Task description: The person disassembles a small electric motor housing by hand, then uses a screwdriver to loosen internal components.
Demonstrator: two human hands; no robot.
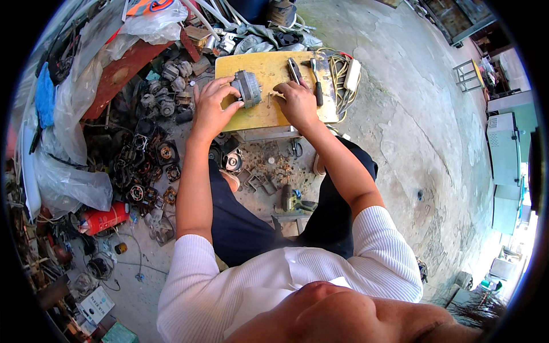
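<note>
1. On the yellow worktop [266, 63], the grey metal part [248, 89] sits just right of the left hand [215, 106], long side pointing away.
2. Left fingers are wide, by its edge.
3. The right hand [298, 105] is farther; can't tell if it's holding anything.

A grey, ribbed metal housing [248, 89] (boxy) sits on the tabletop [251, 119].

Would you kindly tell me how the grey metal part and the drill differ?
The grey metal part is blocky and ridged; the drill is yellow-green and dark, with a handle. The part sits on the yellow table, at the left hand; the drill lies lower, between the person's legs.
</note>
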